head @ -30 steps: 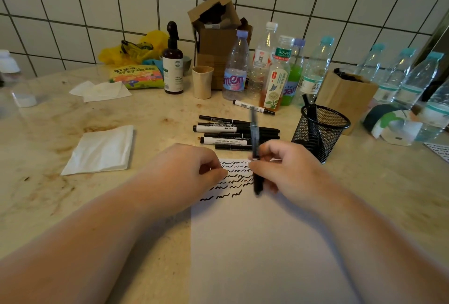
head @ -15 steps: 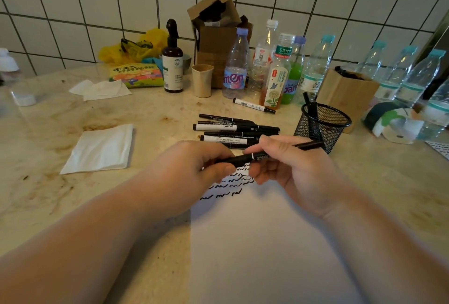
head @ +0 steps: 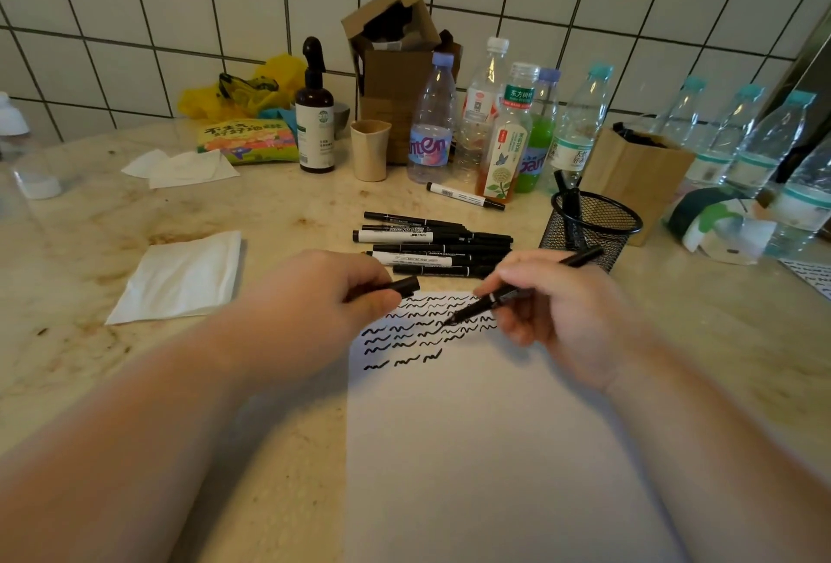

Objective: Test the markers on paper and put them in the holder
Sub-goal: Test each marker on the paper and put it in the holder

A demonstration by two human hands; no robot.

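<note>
Cap (head: 402, 286) now off marker (head: 517, 292).

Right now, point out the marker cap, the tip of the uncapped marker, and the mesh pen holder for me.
marker cap (head: 404, 286), head view, on the cap's exposed end beyond the left hand's fingers.
uncapped marker (head: 467, 314), head view, on its barrel just above the tip.
mesh pen holder (head: 625, 233), head view, on its near rim.

It looks like a home kitchen, probably: a white tiled wall (head: 180, 0) at 12 o'clock behind a stained stone bench (head: 112, 225), crowded with drink bottles (head: 508, 131) and a snack packet (head: 247, 142).
</note>
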